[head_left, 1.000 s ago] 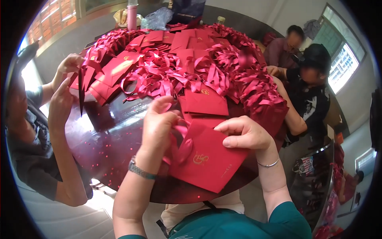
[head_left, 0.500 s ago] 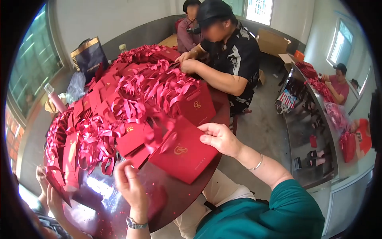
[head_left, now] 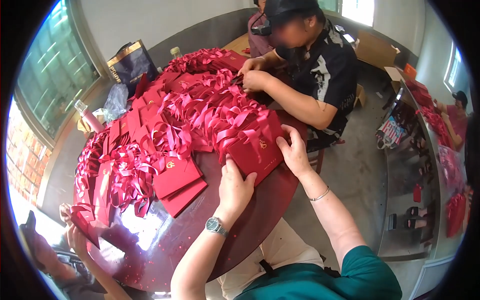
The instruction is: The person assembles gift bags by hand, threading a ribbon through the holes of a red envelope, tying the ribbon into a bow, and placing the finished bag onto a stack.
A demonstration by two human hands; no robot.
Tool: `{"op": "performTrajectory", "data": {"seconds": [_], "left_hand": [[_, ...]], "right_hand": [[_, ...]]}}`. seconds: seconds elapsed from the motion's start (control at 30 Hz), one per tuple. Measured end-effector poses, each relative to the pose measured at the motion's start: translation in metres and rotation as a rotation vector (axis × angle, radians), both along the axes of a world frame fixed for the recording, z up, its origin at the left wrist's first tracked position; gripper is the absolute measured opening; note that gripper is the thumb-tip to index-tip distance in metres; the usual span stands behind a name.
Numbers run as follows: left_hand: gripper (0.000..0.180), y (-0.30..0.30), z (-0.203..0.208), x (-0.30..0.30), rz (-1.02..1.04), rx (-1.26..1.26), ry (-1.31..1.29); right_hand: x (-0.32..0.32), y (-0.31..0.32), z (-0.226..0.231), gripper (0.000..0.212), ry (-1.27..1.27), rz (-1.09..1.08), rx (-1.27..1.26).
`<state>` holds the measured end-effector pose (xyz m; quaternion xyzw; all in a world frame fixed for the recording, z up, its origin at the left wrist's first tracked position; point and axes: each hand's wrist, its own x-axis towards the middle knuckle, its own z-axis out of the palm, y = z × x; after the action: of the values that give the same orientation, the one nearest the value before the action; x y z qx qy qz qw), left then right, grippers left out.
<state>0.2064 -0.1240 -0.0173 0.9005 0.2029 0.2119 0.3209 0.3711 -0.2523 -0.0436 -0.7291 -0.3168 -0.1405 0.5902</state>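
Note:
A red paper gift bag with a gold emblem and ribbon handles is between my two hands, at the right end of a row of similar bags. My left hand grips its lower left side, thumb along the bottom edge. On the bag's right edge, my right hand is closed with the thumb on the front face. The bag's back is hidden. Left of it, a small stack of red bags lies flat on the glossy dark-red table, beside a tangle of ribbons.
Across the table, a person in a black cap handles bags. At lower left, another person's hands hold a red bag. A pink bottle, clear plastic bag and dark-blue shopping bag stand near the window.
The bag moved right and away from me, up against the row. My left hand, raised and apart from it before, now grips it. The view has shifted a little.

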Motion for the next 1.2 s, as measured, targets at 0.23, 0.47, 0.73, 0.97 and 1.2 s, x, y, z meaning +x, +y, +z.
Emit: {"op": "performTrajectory", "data": {"seconds": [0.23,0.47,0.73,0.97,1.2], "left_hand": [[0.070,0.019,-0.013,0.038,0.137,-0.163,-0.090],[0.065,0.048,-0.016,0.059,0.281,-0.096,-0.121],[0.067,0.049,-0.010,0.061,0.324,-0.107,-0.119],[0.074,0.031,0.002,0.049,0.209,-0.363,-0.021],[0.066,0.017,0.004,0.002,0.212,-0.229,-0.179]], "right_hand": [[0.030,0.036,0.000,0.062,0.092,0.280,-0.093],[0.050,0.089,0.002,0.065,0.035,0.304,-0.120],[0.064,0.088,0.004,0.064,0.173,0.511,-0.030],[0.051,0.048,0.009,0.050,0.233,0.452,-0.161],[0.021,0.040,0.007,0.068,0.359,0.452,0.155]]}}
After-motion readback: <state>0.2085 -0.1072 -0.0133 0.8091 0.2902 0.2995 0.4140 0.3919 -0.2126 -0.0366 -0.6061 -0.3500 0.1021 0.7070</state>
